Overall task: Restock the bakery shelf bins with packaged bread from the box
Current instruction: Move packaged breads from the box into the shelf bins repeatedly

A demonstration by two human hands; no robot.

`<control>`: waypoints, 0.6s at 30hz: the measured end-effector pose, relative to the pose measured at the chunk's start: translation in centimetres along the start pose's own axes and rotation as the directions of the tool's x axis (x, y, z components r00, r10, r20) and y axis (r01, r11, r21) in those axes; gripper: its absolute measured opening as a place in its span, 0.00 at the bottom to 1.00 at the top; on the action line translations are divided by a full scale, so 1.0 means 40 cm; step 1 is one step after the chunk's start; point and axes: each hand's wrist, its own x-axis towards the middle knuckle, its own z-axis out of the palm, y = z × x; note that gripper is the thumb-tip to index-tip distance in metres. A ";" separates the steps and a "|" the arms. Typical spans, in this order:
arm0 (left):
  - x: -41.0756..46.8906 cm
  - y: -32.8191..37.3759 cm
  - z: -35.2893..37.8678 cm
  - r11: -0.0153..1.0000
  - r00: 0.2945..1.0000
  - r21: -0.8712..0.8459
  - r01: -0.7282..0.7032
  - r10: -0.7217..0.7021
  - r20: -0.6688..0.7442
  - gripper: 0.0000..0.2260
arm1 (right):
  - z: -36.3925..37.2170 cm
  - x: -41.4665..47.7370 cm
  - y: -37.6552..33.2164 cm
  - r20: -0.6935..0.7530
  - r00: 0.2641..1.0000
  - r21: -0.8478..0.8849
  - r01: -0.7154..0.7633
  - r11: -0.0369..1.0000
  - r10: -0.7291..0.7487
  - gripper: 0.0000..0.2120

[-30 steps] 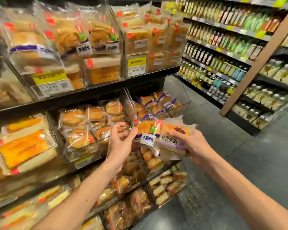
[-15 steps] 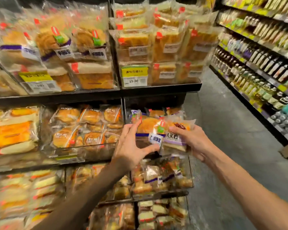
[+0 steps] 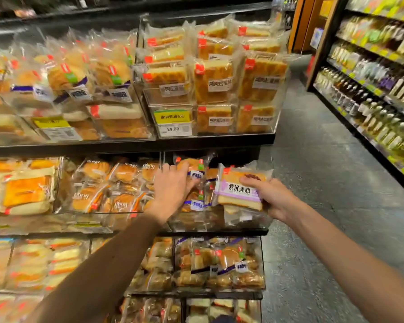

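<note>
Bread pack (image 3: 193, 166) held at bin (image 3: 219, 223), placing step | left hand (image 3: 173, 190) fingers curled round it | right hand (image 3: 274, 198) fingers grip purple pack (image 3: 239, 191) | next: let go, shelve purple pack

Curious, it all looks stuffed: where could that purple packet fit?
Likeliest the bin below the purple packet in the right hand, where the left hand grips a bun packet: a dark gap shows above its stock. The top bins and the neighbouring left bin are packed.

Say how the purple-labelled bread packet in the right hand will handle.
The clear, purple-labelled bread packet is probably light: the right hand holds it alone, as the left hand does a round-bun packet. Soft slices likely squash; glossy film may slip.
</note>
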 end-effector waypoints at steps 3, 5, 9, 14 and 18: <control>0.028 0.014 0.013 0.986 1.000 0.165 -0.009 0.006 0.022 0.29 | -0.007 0.014 -0.006 0.013 1.000 0.011 -0.019 1.000 0.018 0.19; 0.039 0.023 0.020 0.972 1.000 0.235 -0.002 -0.001 0.013 0.30 | -0.008 0.021 -0.010 0.032 0.999 0.012 -0.027 1.000 0.026 0.19; 0.039 0.033 0.044 0.930 0.999 0.368 -0.021 0.010 0.033 0.29 | -0.003 0.030 -0.013 0.054 0.998 -0.002 -0.039 0.999 0.040 0.20; 0.066 0.060 0.056 0.917 0.994 0.397 -0.028 -0.015 0.104 0.30 | 0.011 0.034 -0.011 0.073 0.995 -0.028 -0.065 0.998 0.067 0.22; 0.094 0.055 0.055 0.932 0.989 0.360 -0.043 -0.012 0.151 0.29 | 0.021 0.028 -0.015 0.090 0.992 -0.041 -0.080 0.996 0.084 0.20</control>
